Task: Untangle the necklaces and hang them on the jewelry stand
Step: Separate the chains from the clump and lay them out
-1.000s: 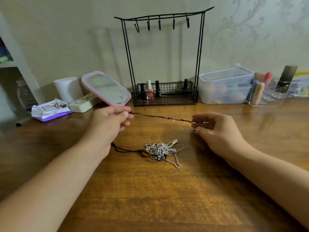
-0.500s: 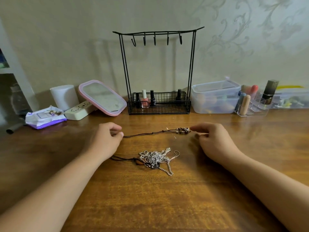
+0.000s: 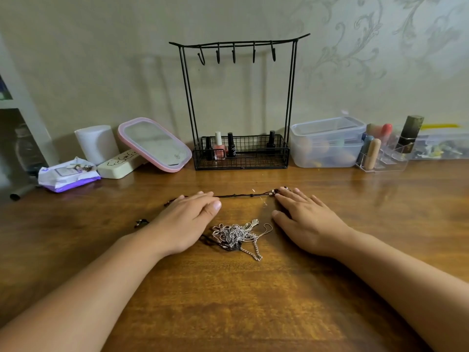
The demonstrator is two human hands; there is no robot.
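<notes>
A dark cord necklace (image 3: 243, 195) with small beads lies stretched straight on the wooden table between my hands. My left hand (image 3: 187, 219) rests flat, fingers straight, over the cord's left part. My right hand (image 3: 304, 219) lies flat too, its fingertips touching the beaded end. A tangled heap of silver chains (image 3: 236, 236) mixed with more dark cord sits between my wrists. The black wire jewelry stand (image 3: 239, 102) rises at the back against the wall; none of its several hooks carries anything.
Nail polish bottles stand in the stand's basket (image 3: 241, 158). A pink-rimmed mirror (image 3: 154, 144), a white cylinder (image 3: 96, 143) and a tissue pack (image 3: 67, 175) sit back left. A clear plastic box (image 3: 327, 142) and a cosmetics organizer (image 3: 383, 153) sit back right.
Both hands lowered the cord, which they had pinched taut above the table, onto the wood. They now lie flat on it with straight fingers.
</notes>
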